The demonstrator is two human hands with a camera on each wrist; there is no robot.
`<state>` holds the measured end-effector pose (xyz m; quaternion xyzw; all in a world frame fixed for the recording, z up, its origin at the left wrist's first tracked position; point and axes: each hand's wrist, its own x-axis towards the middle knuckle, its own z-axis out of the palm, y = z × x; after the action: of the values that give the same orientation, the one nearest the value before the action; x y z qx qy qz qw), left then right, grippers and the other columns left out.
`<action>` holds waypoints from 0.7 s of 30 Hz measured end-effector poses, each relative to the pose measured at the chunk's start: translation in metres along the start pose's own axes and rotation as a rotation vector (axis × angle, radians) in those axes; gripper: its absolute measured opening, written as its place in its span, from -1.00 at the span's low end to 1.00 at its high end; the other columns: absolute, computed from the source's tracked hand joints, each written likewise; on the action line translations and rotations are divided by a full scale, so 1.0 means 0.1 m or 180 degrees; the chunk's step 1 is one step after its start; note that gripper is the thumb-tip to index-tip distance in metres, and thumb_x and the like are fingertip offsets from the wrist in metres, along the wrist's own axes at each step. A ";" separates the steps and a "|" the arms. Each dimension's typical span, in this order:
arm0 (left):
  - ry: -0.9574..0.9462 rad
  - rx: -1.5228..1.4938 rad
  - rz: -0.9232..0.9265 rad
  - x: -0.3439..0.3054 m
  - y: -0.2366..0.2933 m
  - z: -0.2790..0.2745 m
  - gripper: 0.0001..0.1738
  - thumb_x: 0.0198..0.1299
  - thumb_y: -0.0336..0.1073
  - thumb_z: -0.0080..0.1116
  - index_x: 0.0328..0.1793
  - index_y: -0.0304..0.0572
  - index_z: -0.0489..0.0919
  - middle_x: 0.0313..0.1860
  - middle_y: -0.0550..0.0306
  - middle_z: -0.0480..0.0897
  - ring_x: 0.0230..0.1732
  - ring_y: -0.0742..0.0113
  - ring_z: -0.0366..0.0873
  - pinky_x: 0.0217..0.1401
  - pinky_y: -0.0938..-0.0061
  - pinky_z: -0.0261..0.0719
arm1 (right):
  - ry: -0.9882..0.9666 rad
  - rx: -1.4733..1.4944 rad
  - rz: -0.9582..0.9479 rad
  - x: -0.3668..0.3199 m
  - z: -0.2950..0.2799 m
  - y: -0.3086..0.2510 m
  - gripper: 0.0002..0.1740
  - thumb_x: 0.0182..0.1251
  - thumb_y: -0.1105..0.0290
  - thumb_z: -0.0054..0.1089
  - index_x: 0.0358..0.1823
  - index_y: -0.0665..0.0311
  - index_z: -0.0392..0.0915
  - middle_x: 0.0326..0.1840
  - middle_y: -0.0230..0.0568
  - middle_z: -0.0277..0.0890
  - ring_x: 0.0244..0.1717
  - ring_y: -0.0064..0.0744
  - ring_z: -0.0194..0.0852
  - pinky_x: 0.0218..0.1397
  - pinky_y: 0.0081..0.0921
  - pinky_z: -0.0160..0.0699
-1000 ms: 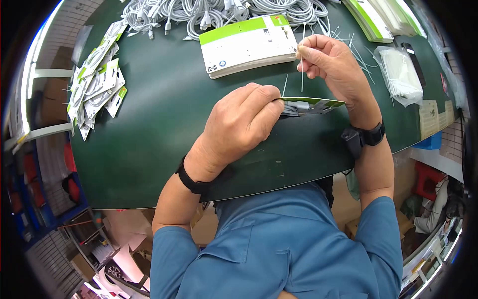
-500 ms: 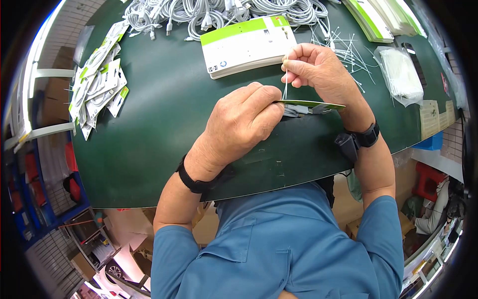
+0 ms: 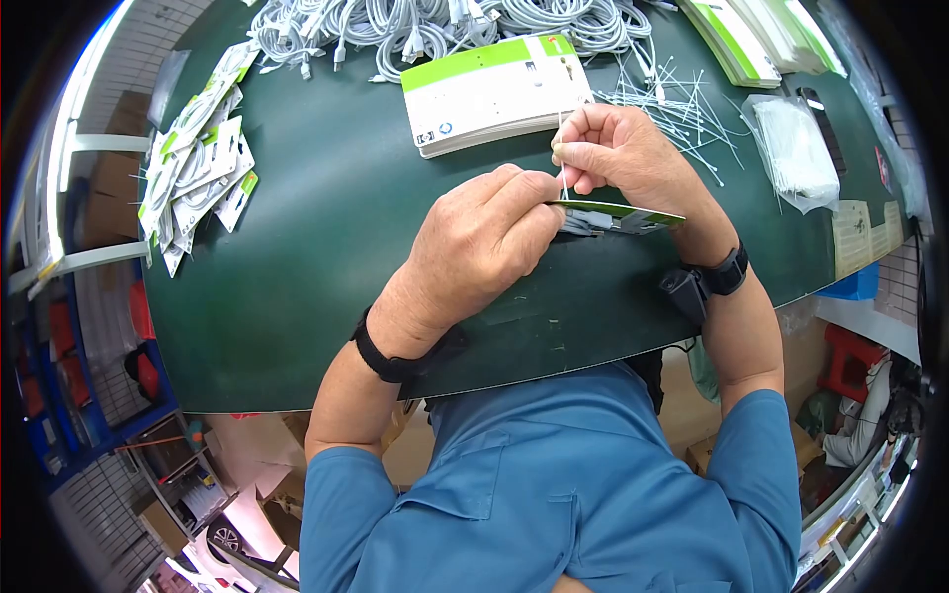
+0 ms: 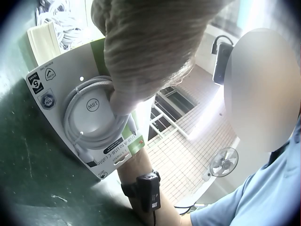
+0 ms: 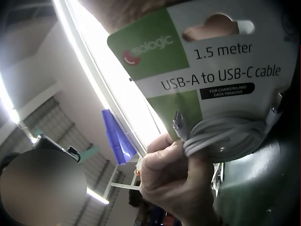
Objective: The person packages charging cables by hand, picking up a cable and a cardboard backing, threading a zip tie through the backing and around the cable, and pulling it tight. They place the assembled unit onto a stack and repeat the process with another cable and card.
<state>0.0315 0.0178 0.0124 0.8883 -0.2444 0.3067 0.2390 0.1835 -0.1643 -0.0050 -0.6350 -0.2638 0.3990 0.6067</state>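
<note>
My left hand grips one end of a printed backing card, held tilted above the green table. Against the card's face lies a coiled light-grey USB cable, its plugs showing beside the print. Just above the card's upper edge, my right hand pinches a thin white cable tie between thumb and fingertips. The tie stands upright right at the card's edge, close to the left thumb. In the right wrist view, the card hides part of the right hand.
A stack of backing cards lies ahead, with heaped grey cables behind it. Loose cable ties and a plastic bag of ties are at right. Carded cables form a pile at left. More cards stand back right.
My right hand has moved left and down with the cable tie, bringing it to the card's upper edge. The left hand and card have stayed nearly still.
</note>
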 end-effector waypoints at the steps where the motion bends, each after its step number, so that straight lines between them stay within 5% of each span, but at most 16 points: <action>1: -0.0001 -0.0004 -0.0001 0.00 0.00 0.00 -0.72 -0.08 -0.59 0.50 -0.29 -0.25 0.60 -0.17 0.11 0.70 -0.29 0.20 0.72 -0.30 0.36 0.73 | -0.0012 -0.0005 0.0011 0.00 0.00 -0.01 -0.83 0.57 0.41 0.36 -0.04 0.42 0.70 -0.23 -0.21 0.77 -0.23 -0.58 0.81 -0.11 -0.68 0.84; 10: -0.0023 -0.0007 -0.0006 -0.01 -0.01 0.00 -0.73 -0.08 -0.60 0.48 -0.27 -0.26 0.62 -0.17 0.11 0.70 -0.27 0.20 0.72 -0.27 0.36 0.74 | -0.0348 0.0219 -0.0140 -0.01 0.00 -0.02 -0.87 0.57 0.43 0.36 -0.06 0.38 0.69 -0.24 -0.25 0.74 -0.23 -0.57 0.80 -0.11 -0.63 0.84; 21: -0.0050 -0.0006 -0.0018 -0.02 -0.01 -0.01 -0.72 -0.09 -0.60 0.49 -0.26 -0.25 0.62 -0.16 0.10 0.70 -0.28 0.19 0.72 -0.28 0.36 0.74 | 0.0158 0.0067 -0.0198 0.02 -0.04 0.04 -0.87 0.57 0.43 0.37 -0.06 0.38 0.69 -0.26 -0.24 0.77 -0.25 -0.59 0.81 -0.15 -0.68 0.83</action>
<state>0.0302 0.0198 0.0110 0.8911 -0.2441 0.2989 0.2387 0.1873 -0.1656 -0.0097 -0.6298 -0.2640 0.3668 0.6318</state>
